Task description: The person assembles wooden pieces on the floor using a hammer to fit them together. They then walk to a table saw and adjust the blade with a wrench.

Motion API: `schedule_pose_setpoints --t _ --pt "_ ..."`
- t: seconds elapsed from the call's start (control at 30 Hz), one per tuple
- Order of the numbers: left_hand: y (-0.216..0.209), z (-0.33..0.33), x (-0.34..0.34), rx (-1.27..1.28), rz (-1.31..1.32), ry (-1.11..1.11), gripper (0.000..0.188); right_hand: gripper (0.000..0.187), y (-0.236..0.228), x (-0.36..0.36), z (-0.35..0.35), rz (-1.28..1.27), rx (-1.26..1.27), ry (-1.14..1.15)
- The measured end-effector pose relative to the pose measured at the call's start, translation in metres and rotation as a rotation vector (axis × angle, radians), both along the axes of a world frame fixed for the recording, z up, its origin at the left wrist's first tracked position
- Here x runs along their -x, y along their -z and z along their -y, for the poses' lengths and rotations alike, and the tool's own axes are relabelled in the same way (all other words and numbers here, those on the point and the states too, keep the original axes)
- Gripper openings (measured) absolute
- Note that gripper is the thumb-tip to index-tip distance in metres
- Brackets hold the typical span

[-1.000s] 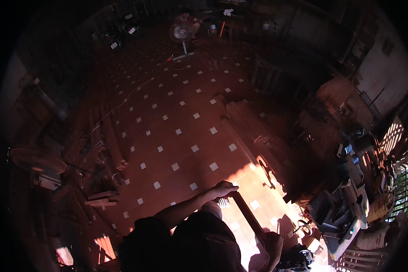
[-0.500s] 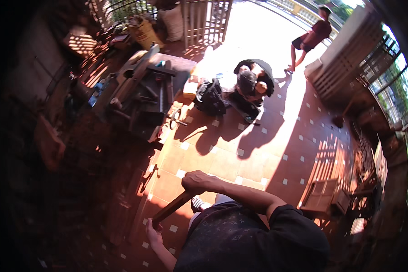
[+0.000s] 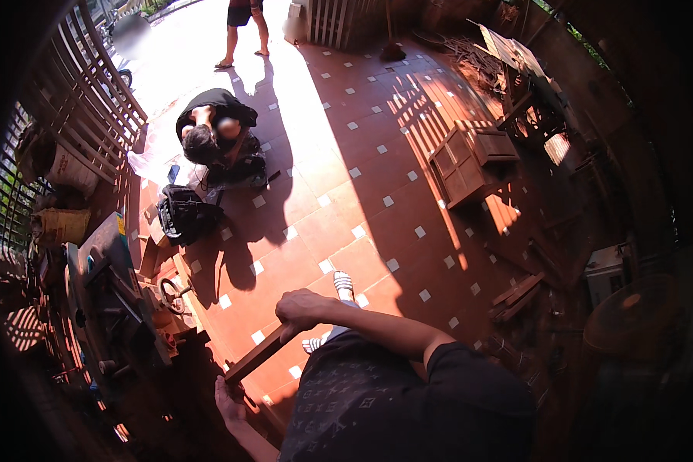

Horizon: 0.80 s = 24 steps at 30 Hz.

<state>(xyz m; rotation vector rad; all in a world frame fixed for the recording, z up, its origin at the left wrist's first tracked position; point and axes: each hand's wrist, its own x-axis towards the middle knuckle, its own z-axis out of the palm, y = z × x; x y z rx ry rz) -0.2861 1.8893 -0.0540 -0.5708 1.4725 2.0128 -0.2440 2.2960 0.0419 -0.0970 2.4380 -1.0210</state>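
Observation:
A straight, dark brown wooden bar (image 3: 259,355) slants across the front of my body. My right hand (image 3: 302,309) is closed over its upper, farther end, with the arm reaching across from the right. At the lower, nearer end my left hand (image 3: 229,402) grips the bar, its fingers partly in shadow. Below the bar, my feet in striped slippers (image 3: 344,286) stand on the tiled floor.
Ahead, a person (image 3: 212,131) crouches beside a black bag (image 3: 186,215); another person (image 3: 245,31) stands in sunlight. A workbench machine (image 3: 115,308) with a handwheel (image 3: 175,296) is at left. A small wooden cabinet (image 3: 470,163) and loose wood pieces (image 3: 518,296) lie to the right.
My view has swung to the right, so the bench and the crouching person sit farther left. The wooden bar stays in both my hands. One foot now shows farther forward.

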Motion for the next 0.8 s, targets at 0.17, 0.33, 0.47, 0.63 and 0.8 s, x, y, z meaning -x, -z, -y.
schedule_pose_setpoints --t 0.17,0.33,0.47,0.63,0.8 --pt "0.012 -0.068 0.031 -0.053 0.025 0.079 0.014 0.054 0.002 0.001 -0.075 0.034 0.012 0.071" --pt "0.012 -0.149 0.035 0.020 0.039 0.041 0.015 0.054 -0.004 0.012 -0.152 0.086 -0.019 0.056" --pt "0.001 -0.199 0.037 0.155 0.079 0.040 0.020 0.055 -0.008 0.027 -0.200 0.108 -0.041 0.013" --pt "-0.011 -0.237 0.047 0.148 0.071 0.000 0.022 0.048 0.003 0.061 -0.238 0.086 -0.026 -0.031" --pt "-0.013 -0.243 0.073 0.055 0.085 -0.109 0.019 0.047 -0.005 0.121 -0.243 0.078 -0.003 -0.096"
